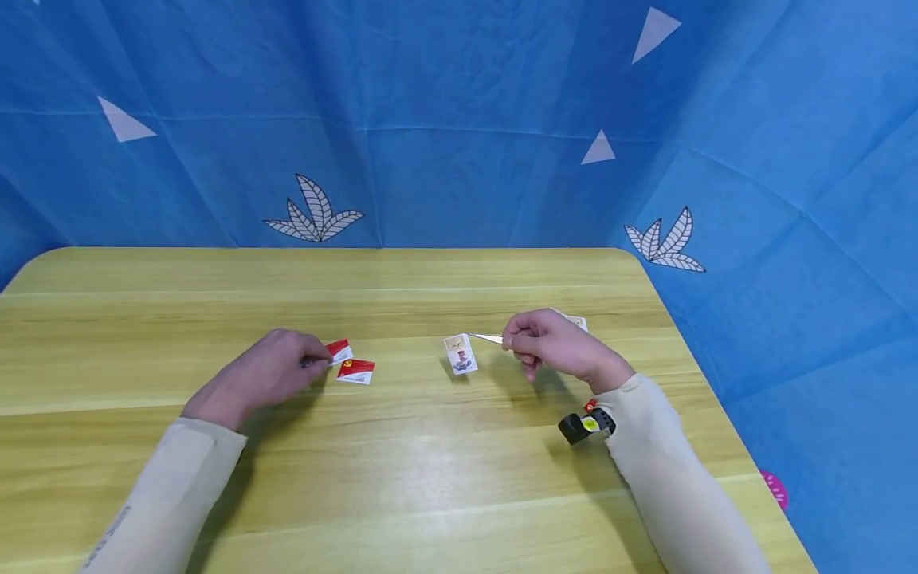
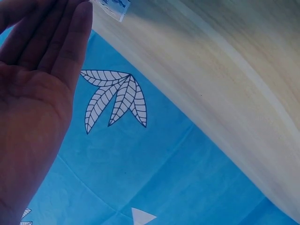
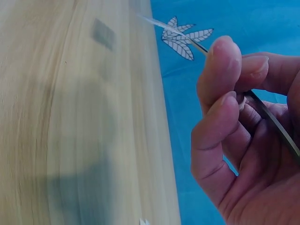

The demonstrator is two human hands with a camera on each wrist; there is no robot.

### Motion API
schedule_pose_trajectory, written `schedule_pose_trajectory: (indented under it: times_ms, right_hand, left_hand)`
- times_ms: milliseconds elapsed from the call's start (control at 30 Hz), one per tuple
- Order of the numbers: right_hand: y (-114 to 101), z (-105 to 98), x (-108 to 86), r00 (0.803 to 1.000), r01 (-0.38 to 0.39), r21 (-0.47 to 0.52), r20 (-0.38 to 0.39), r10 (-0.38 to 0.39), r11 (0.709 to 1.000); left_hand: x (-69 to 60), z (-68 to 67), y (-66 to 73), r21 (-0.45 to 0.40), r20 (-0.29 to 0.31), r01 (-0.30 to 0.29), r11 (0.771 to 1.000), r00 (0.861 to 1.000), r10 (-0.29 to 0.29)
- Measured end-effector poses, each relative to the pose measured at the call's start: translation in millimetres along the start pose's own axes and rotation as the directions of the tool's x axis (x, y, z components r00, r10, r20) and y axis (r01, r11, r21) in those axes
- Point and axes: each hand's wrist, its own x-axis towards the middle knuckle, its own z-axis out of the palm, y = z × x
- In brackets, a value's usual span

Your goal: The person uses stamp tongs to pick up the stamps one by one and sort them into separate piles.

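My right hand (image 1: 555,343) pinches tweezers (image 1: 489,338) between thumb and fingers. From the tweezers' tip hangs a white-bordered stamp (image 1: 460,355) with a small coloured figure, held above the tabletop with its shadow below. In the right wrist view the tweezers' dark shank (image 3: 276,126) runs through the curled fingers. To the left, my left hand (image 1: 268,371) pinches the edge of a red-and-white stamp (image 1: 340,349); its fingertips are partly hidden. A second red-and-white stamp (image 1: 355,371) lies just beside it. The left wrist view shows a stamp corner (image 2: 115,8) by the fingertips.
Another pale stamp (image 1: 577,322) lies on the wooden table (image 1: 402,478), partly hidden behind my right hand. A black strapped device (image 1: 584,426) sits under the right wrist, with a small red patch beside it. Blue patterned cloth (image 1: 459,119) hangs behind the table.
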Motion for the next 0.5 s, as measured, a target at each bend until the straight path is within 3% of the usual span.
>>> schedule_pose_trajectory:
  times_ms: [500]
  right_hand:
    - [12, -29, -26.3, 0.998, -0.018, -0.02, -0.063, 0.017, 1.0]
  left_hand:
    - [-0.2, 0.9, 1.3, -0.018, 0.011, 0.026, 0.999, 1.0, -0.026]
